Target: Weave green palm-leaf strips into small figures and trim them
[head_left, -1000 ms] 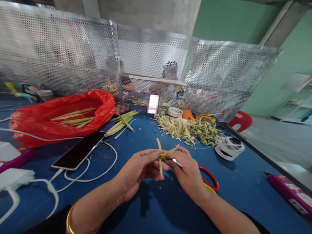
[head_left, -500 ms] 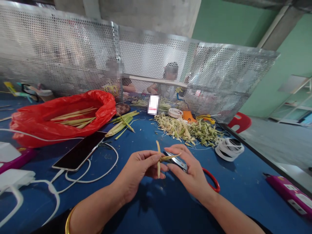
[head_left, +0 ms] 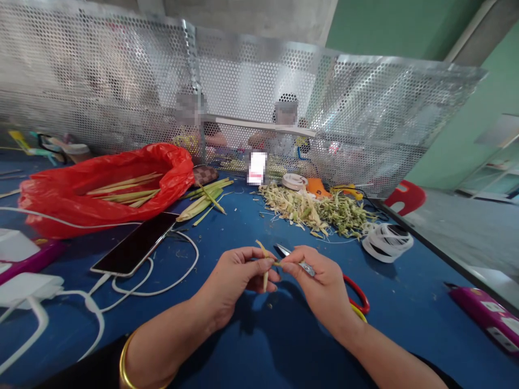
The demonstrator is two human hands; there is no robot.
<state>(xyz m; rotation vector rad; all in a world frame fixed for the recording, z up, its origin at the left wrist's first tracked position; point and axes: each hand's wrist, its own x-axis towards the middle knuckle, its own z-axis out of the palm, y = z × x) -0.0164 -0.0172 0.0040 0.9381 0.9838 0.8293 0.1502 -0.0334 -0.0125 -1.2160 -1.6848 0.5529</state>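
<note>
My left hand point(head_left: 239, 275) pinches a folded strip of pale yellow-green dried leaf point(head_left: 265, 278) between thumb and fingers. One end sticks up above the fingertips and another hangs below. Opposite it, my right hand point(head_left: 318, 275) has its thumb and index finger closed on the strip's other end. The same hand keeps a pair of scissors point(head_left: 283, 249) in its palm, the blades pointing up and left past the knuckles. A red handle loop point(head_left: 362, 294) shows beyond the wrist with a bit of yellow under it. The strip's crossing is partly covered by fingertips.
Left stand a red plastic bag point(head_left: 52, 200) of leaf strips, a dark phone point(head_left: 133, 246) and white cables. Loose leaves point(head_left: 206, 200) lie mid-table. A heap of small leaf pieces point(head_left: 308, 208), a roll of white tape point(head_left: 387, 243) and a purple power strip point(head_left: 486, 313) are right. People sit behind a perforated screen.
My right thumb and index finger have closed on the strip's end, which stuck out free before. The scissors now sit deeper in that hand. The view has tilted slightly.
</note>
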